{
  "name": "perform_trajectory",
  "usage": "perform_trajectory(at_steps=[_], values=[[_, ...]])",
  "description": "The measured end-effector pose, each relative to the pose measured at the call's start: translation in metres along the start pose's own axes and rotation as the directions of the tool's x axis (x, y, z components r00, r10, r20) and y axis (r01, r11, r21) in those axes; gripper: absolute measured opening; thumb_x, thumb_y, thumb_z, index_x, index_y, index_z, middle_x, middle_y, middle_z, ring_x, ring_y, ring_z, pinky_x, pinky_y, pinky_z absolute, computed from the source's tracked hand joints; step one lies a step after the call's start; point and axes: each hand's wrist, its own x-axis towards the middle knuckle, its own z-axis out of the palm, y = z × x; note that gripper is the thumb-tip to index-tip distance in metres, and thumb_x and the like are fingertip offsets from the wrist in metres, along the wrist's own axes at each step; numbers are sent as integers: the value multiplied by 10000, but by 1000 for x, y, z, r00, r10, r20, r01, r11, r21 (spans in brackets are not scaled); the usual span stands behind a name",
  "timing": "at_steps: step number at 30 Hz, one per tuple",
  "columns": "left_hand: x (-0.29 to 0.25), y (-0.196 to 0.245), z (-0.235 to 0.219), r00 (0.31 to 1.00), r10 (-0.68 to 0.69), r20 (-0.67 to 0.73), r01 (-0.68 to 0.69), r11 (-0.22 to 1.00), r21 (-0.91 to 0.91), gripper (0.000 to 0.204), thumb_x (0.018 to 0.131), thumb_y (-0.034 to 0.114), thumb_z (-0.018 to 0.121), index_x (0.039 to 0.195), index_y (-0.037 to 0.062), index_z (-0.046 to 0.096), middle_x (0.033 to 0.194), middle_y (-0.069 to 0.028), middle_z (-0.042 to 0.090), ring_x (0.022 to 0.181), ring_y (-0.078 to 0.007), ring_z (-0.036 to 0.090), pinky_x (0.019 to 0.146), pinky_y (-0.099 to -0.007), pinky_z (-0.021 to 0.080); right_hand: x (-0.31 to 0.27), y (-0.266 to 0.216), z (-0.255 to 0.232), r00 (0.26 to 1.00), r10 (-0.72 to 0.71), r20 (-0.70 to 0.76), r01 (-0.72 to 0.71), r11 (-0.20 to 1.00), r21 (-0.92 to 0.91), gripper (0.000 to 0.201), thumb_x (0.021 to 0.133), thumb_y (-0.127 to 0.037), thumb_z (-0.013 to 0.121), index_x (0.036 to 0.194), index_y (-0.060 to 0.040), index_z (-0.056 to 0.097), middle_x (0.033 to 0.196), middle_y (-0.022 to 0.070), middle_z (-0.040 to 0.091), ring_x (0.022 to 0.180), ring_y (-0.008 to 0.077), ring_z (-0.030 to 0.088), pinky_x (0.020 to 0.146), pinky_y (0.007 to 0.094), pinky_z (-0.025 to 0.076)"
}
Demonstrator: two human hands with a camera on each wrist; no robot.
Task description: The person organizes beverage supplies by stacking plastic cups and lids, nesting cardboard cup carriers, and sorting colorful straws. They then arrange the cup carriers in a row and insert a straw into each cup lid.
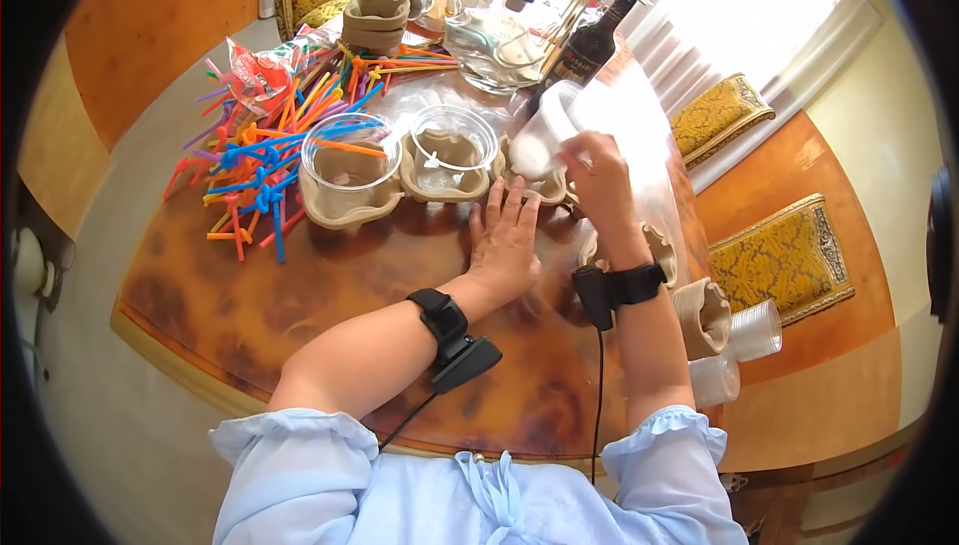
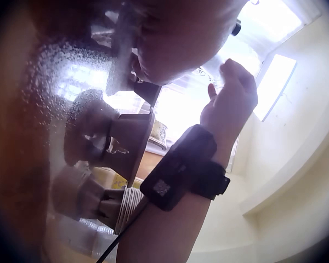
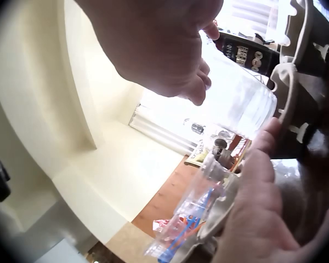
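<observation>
My right hand [image 1: 602, 185] pinches a clear plastic cup [image 1: 545, 130] near its upper end. The cup leans, its lower end over a brown pulp cup holder [image 1: 549, 191]. In the right wrist view, that plastic cup [image 3: 238, 101] slants close beside the holder's wavy rim [image 3: 290, 90]. My left hand [image 1: 504, 253] lies with fingers stretched forward, fingertips right at the holder's near edge. To its left, two clear cups [image 1: 327, 167] sit in neighbouring pulp holders [image 1: 340, 209]; an orange straw crosses the leftmost one.
Many coloured bendy straws [image 1: 270, 170] and a red-and-clear bag [image 1: 262, 77] are heaped at left. Behind stand another pulp holder stack [image 1: 376, 25], glass decanters [image 1: 479, 55] and a dark bottle [image 1: 591, 43]. More holders [image 1: 702, 315] and stacked clear cups [image 1: 756, 330] lie at the right edge.
</observation>
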Motion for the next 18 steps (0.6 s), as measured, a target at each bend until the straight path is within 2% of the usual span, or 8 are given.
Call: perform_trajectory(at_steps=[2,3,6,10,11,13,14,18], values=[[0,0,2,1000,4,-8,-4,1000,16,763,680,166,645,1366,86,320,1480,-173,183,1372,-393,107,1049,-562,179,9,-16,-11,980,9,-199,-2,999,35,47,773,-42,630,812,-32,605,821,118,611,833,316,558,774,387,443],[0,1,2,1000,8,-8,-8,1000,12,761,681,171,646,1364,85,323,1482,-174,179,1373,-393,106,1050,-563,177,13,-26,-16,970,4,-243,9,998,55,62,767,-25,637,821,-24,607,824,126,611,826,317,551,735,376,445],[-2,4,-1,1000,20,-4,-20,1000,-5,783,676,165,658,1367,54,310,1474,-185,185,1374,-390,102,1051,-588,168,19,-48,-7,963,-116,-244,149,981,123,72,759,-29,647,812,-23,599,817,123,604,819,314,548,741,378,440],[-3,0,3,998,69,-9,-69,998,0,822,671,204,686,1368,19,292,1440,-197,233,1366,-407,114,1045,-591,181,16,-57,29,968,-248,-51,252,958,135,108,743,-62,665,816,-56,586,837,94,597,858,299,544,813,399,406],[-5,-3,18,998,57,-22,-53,986,159,788,669,231,699,1331,2,339,1396,-201,284,1349,-408,160,1041,-578,198,14,-57,38,969,-246,-2,244,963,118,123,744,-86,669,831,-64,585,862,84,600,890,289,540,838,409,391],[-15,-1,-6,985,153,-83,-154,988,-3,724,653,239,693,1265,-11,400,1314,-230,350,1223,-413,283,1013,-547,230,11,-50,52,957,-251,148,235,965,118,175,750,-151,671,883,-76,585,907,63,600,958,274,524,871,429,367],[-20,1,-23,975,190,-118,-201,976,-88,693,645,242,691,1233,-17,430,1273,-245,382,1160,-416,345,998,-531,246,11,-55,50,950,-268,162,238,954,184,170,756,-148,660,892,-74,590,889,60,596,949,271,524,867,424,370],[-37,-13,-70,975,224,14,-223,959,176,760,646,220,697,1278,-30,356,1300,-226,351,1246,-403,294,1016,-539,224,11,-59,51,927,-263,266,229,961,154,138,763,-130,647,878,-72,596,860,57,594,933,264,525,856,406,376]])
